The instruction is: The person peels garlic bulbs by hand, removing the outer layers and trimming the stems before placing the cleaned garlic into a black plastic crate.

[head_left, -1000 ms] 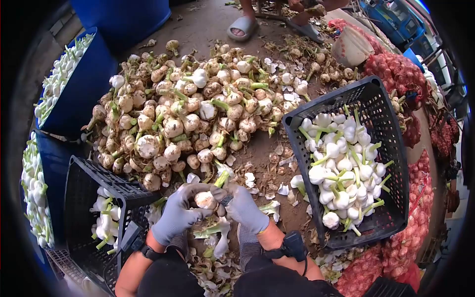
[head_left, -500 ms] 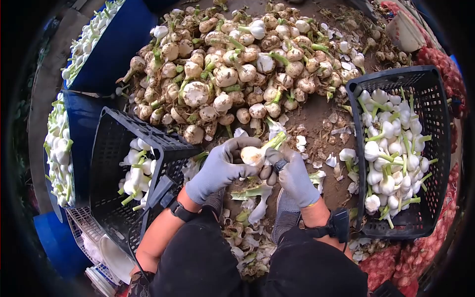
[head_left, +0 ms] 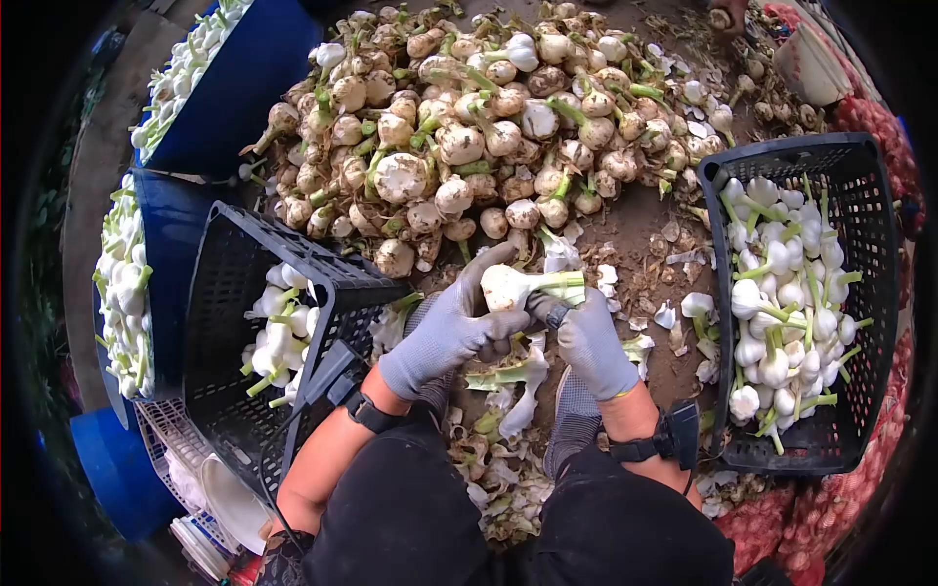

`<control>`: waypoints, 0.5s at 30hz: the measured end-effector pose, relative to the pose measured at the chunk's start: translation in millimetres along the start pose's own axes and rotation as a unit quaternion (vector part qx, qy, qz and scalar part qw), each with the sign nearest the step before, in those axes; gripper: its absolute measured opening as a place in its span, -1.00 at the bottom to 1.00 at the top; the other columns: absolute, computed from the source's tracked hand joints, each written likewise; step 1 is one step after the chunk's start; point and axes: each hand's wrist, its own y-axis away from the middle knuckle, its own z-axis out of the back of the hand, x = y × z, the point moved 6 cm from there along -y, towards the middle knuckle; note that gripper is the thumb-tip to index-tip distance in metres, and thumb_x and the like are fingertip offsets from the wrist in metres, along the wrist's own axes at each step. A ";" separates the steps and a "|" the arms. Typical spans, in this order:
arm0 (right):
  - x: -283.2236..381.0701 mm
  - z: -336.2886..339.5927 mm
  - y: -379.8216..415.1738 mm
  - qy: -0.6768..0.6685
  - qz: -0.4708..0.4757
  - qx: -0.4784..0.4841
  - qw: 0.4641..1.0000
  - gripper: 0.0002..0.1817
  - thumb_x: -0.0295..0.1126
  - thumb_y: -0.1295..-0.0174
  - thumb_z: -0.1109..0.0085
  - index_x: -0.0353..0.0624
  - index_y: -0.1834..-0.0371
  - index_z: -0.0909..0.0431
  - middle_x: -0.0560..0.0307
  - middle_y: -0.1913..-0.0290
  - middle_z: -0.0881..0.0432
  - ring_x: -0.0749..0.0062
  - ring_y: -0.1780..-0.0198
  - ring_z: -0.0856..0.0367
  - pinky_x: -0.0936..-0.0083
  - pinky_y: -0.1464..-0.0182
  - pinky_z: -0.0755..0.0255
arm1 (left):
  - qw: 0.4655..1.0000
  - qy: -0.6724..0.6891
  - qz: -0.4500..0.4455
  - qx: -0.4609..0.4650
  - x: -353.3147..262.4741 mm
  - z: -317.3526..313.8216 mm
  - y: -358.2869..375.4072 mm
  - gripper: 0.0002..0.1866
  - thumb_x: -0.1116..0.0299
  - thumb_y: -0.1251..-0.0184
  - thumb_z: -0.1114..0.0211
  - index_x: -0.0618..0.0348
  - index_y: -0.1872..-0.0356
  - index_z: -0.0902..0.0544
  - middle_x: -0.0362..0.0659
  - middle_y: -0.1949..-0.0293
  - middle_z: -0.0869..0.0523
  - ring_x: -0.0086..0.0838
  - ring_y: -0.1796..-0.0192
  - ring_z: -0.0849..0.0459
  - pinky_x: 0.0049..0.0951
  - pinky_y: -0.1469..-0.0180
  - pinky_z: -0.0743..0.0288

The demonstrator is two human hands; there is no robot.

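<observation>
My left hand (head_left: pixel 459 327), in a grey work glove, is closed around a garlic bulb (head_left: pixel 504 287) with its thumb and fingers. The bulb's pale, partly browned root end points left, and its cut green-white stem (head_left: pixel 559 283) extends right. My right hand (head_left: pixel 591 342), also gloved, is closed just below the stem. A small dark tool (head_left: pixel 556 315) shows at its thumb; its kind and any blade are hidden. Peeled skins and leaf strips (head_left: pixel 528 376) lie on the ground below my hands.
Ahead lies a big heap of unpeeled garlic (head_left: pixel 459 146). A black crate (head_left: pixel 711 322) of white garlic stands right, another black crate (head_left: pixel 220 352) tilts at left. Blue bins (head_left: pixel 230 93) hold garlic. Red net sacks (head_left: pixel 831 498) line the right; another person's hand (head_left: pixel 728 15) shows top right.
The garlic in my left hand has turned so its stem points level to the right and more of the bulb shows. My right hand has shifted below the stem. The view moved slightly.
</observation>
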 end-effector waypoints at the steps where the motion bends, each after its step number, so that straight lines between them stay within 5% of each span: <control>1: -4.5 1.5 -2.1 0.024 -0.049 -0.021 0.998 -0.72 -0.60 -0.28 -0.13 -0.43 -0.04 -0.55 0.09 0.09 -0.70 0.58 0.14 -0.65 0.65 0.06 -0.52 | 1.000 -0.007 -0.016 -0.011 -1.4 4.3 -1.9 -0.36 0.38 -0.45 -0.24 0.15 -0.47 -0.19 -0.11 0.07 -0.64 -0.59 0.38 -0.63 -0.64 0.42 -0.50; 3: -2.9 -6.3 4.2 0.019 -0.032 -0.004 0.999 -0.72 -0.60 -0.28 -0.11 -0.39 -0.06 -0.55 0.11 0.08 -0.69 0.57 0.11 -0.65 0.65 0.03 -0.51 | 0.999 -0.039 0.011 -0.034 -7.7 15.8 -3.1 -0.47 0.28 -0.54 -0.13 0.24 -0.42 -0.26 -0.11 0.07 -0.63 -0.58 0.25 -0.64 -0.60 0.22 -0.55; 5: -3.0 -22.4 19.1 0.034 -0.026 0.043 0.998 -0.73 -0.60 -0.29 -0.10 -0.37 -0.05 -0.56 0.10 0.06 -0.70 0.56 0.06 -0.64 0.61 0.01 -0.51 | 0.948 -0.238 -0.120 -0.176 -20.3 38.2 -7.4 -0.54 0.19 -0.58 -0.05 0.26 -0.33 -0.40 -0.10 0.06 -0.64 -0.51 0.10 -0.64 -0.49 0.04 -0.53; 7: -21.2 -14.2 14.3 0.036 -0.034 0.029 0.998 -0.73 -0.59 -0.31 -0.08 -0.34 -0.06 -0.56 0.09 0.04 -0.69 0.54 0.03 -0.63 0.58 -0.02 -0.50 | 0.959 -0.181 -0.127 -0.176 -10.8 37.7 -5.2 -0.55 0.09 -0.59 -0.01 0.25 -0.22 -0.51 -0.10 0.02 -0.63 -0.45 -0.02 -0.62 -0.43 -0.07 -0.50; 9: -12.3 -2.7 3.0 0.142 0.027 0.019 0.989 -0.75 -0.63 -0.30 -0.04 -0.30 -0.01 -0.57 0.15 0.10 -0.69 0.53 0.06 -0.63 0.55 -0.02 -0.50 | 0.859 -0.404 -0.306 -0.077 -53.1 -1.9 8.6 -0.54 0.08 -0.49 -0.18 0.26 -0.15 -0.55 -0.12 0.04 -0.66 -0.44 -0.04 -0.62 -0.40 -0.16 -0.47; 11: -0.7 -12.8 10.3 0.065 0.010 0.013 0.998 -0.77 -0.60 -0.23 -0.09 -0.21 0.06 -0.59 0.09 0.16 -0.70 0.34 0.14 -0.68 0.44 0.05 -0.54 | 0.859 -0.435 -0.265 -0.050 -43.7 -2.1 6.7 -0.49 0.06 -0.34 -0.36 0.28 -0.09 -0.58 -0.16 0.07 -0.68 -0.46 -0.03 -0.64 -0.43 -0.19 -0.46; 13: 4.4 -2.0 13.3 0.420 0.061 -0.057 0.904 -0.83 -0.46 -0.19 -0.18 -0.14 0.15 -0.61 -0.03 0.25 -0.67 0.12 0.23 -0.69 0.29 0.15 -0.56 | 0.990 -0.131 -0.035 -0.039 -18.3 6.9 0.0 -0.50 0.07 -0.26 -0.45 0.26 -0.04 -0.61 -0.16 0.08 -0.70 -0.44 -0.02 -0.66 -0.41 -0.20 -0.47; 14: 20.2 7.8 12.0 0.460 0.087 -0.125 0.875 -0.82 -0.31 -0.16 -0.24 -0.12 0.21 -0.63 -0.11 0.32 -0.64 -0.03 0.29 -0.66 0.19 0.22 -0.54 | 0.999 -0.043 0.001 -0.014 -15.7 6.6 1.5 -0.55 0.07 -0.32 -0.40 0.27 0.01 -0.62 -0.14 0.04 -0.70 -0.43 -0.03 -0.66 -0.40 -0.21 -0.48; 15: 9.0 27.0 5.7 0.555 0.128 -0.175 0.803 -0.82 -0.29 -0.13 -0.24 -0.12 0.28 -0.64 -0.05 0.41 -0.64 0.02 0.36 -0.66 0.19 0.24 -0.54 | 1.000 -0.004 0.017 -0.003 -10.1 7.5 3.4 -0.59 0.10 -0.36 -0.36 0.28 0.04 -0.62 -0.10 0.01 -0.70 -0.41 -0.09 -0.66 -0.38 -0.23 -0.48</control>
